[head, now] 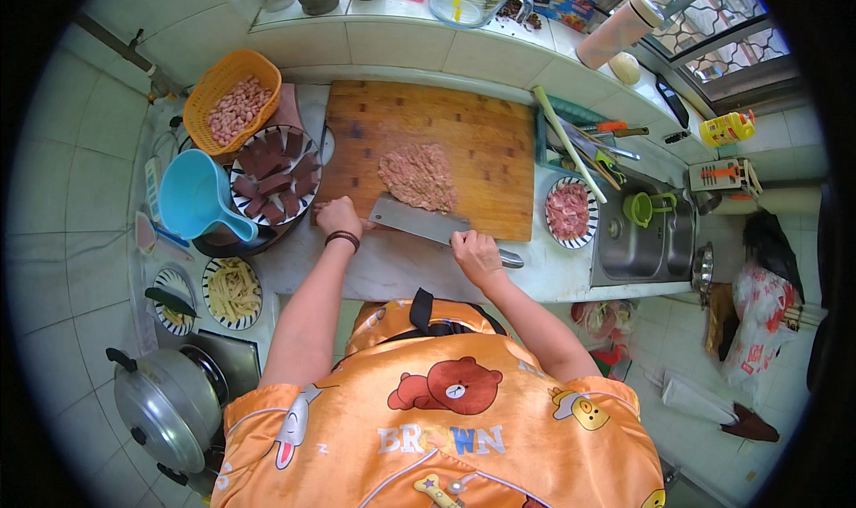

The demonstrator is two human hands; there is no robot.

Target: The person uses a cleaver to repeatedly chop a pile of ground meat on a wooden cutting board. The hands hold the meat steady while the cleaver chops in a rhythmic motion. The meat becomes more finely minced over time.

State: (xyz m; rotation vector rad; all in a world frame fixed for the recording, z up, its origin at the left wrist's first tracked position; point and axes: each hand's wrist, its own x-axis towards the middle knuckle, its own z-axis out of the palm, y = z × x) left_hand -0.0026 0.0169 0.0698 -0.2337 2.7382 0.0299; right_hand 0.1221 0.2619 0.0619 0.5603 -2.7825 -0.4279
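Note:
Minced meat [418, 174], pink with flecks of green, lies in a flattened heap on a wooden cutting board [361, 120]. My right hand [477, 257] is closed around the cleaver [414, 219] where its handle meets the blade, with the handle's metal end sticking out to the right. The broad blade lies along the near edge of the mince, its tip pointing left. My left hand [340, 217], with a dark bracelet at the wrist, grips the board's near left corner. Its fingertips are partly hidden.
Left of the board stand a plate of dark red blocks [274, 184], a blue dipper [194, 194] and an orange basket of beans [234, 100]. To the right are a plate of sliced raw meat [568, 212], a green utensil basket [545, 144] and a steel sink [628, 254].

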